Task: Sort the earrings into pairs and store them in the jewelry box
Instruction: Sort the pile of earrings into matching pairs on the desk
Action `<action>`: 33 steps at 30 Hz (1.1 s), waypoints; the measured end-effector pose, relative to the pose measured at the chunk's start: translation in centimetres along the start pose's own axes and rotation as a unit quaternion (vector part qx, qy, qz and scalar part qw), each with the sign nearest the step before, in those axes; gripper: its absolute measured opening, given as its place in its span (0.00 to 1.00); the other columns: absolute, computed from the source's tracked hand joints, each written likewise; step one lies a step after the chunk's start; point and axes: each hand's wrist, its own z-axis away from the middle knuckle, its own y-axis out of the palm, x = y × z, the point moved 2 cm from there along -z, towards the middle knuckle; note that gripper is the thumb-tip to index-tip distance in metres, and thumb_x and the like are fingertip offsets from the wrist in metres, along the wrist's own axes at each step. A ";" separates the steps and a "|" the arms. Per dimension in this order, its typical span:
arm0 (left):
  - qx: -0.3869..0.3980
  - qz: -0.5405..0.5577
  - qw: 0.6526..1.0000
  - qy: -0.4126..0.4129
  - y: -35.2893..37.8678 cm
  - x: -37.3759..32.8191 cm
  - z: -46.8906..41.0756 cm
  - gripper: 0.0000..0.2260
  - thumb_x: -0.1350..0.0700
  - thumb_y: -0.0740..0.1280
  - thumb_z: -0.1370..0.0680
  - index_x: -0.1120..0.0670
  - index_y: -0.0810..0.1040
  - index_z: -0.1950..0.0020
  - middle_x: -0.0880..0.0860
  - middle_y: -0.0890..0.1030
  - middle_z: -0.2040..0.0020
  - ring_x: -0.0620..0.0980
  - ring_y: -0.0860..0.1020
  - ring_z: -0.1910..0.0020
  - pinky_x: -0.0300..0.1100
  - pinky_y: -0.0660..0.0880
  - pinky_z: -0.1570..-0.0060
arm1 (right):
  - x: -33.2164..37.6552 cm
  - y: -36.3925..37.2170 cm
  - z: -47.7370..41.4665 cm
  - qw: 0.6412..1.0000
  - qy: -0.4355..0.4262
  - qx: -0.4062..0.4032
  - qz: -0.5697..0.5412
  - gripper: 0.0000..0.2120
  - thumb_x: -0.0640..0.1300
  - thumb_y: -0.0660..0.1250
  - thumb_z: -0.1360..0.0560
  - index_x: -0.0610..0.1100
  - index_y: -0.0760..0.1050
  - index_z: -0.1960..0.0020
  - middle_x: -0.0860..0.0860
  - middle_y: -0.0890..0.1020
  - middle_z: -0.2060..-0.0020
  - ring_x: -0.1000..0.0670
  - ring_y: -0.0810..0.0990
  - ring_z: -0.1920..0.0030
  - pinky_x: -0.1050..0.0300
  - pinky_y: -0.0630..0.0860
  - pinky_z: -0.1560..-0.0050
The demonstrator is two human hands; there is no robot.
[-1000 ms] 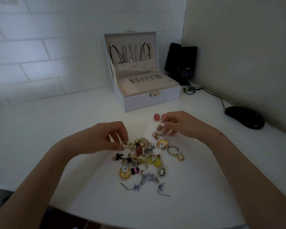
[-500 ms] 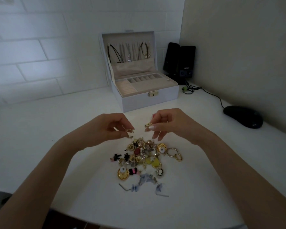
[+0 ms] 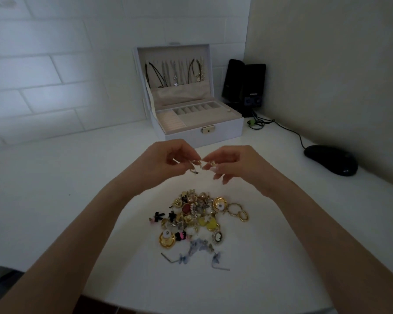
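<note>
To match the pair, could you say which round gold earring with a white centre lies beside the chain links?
The far-right gold earring, next to the chain links; its twin lies at the near-left edge of the pile.

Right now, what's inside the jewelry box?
Necklaces hang inside the lid of the jewelry box. Below, the tray shows small compartments and ring rolls. Anything in the lid pocket or under the tray is hidden.
</note>
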 end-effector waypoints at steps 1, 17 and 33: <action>0.008 -0.010 1.000 -0.002 0.6 0.1 -0.4 0.08 0.67 0.67 0.26 0.55 0.79 0.52 0.49 0.83 0.55 0.41 0.81 0.56 0.32 0.77 0.54 | -0.1 -0.6 -0.1 1.000 0.000 -0.025 0.018 0.11 0.33 0.68 0.28 0.42 0.81 0.48 0.47 0.85 0.55 0.52 0.82 0.60 0.61 0.77 0.63; 0.033 -0.213 0.976 -0.001 6.3 2.9 -5.6 0.06 0.62 0.68 0.28 0.54 0.81 0.53 0.52 0.79 0.53 0.48 0.77 0.55 0.36 0.71 0.53 | -3.0 -2.4 -1.1 0.980 0.090 -0.103 0.142 0.03 0.35 0.69 0.27 0.36 0.80 0.55 0.44 0.80 0.69 0.53 0.79 0.73 0.63 0.78 0.71; 0.039 -0.204 0.978 -0.011 5.8 4.1 -5.4 0.12 0.53 0.73 0.29 0.53 0.78 0.47 0.49 0.74 0.54 0.42 0.72 0.61 0.29 0.67 0.62 | -2.8 -1.7 -1.5 0.953 0.055 -0.069 0.291 0.15 0.37 0.75 0.34 0.42 0.80 0.47 0.50 0.75 0.59 0.52 0.74 0.57 0.61 0.70 0.57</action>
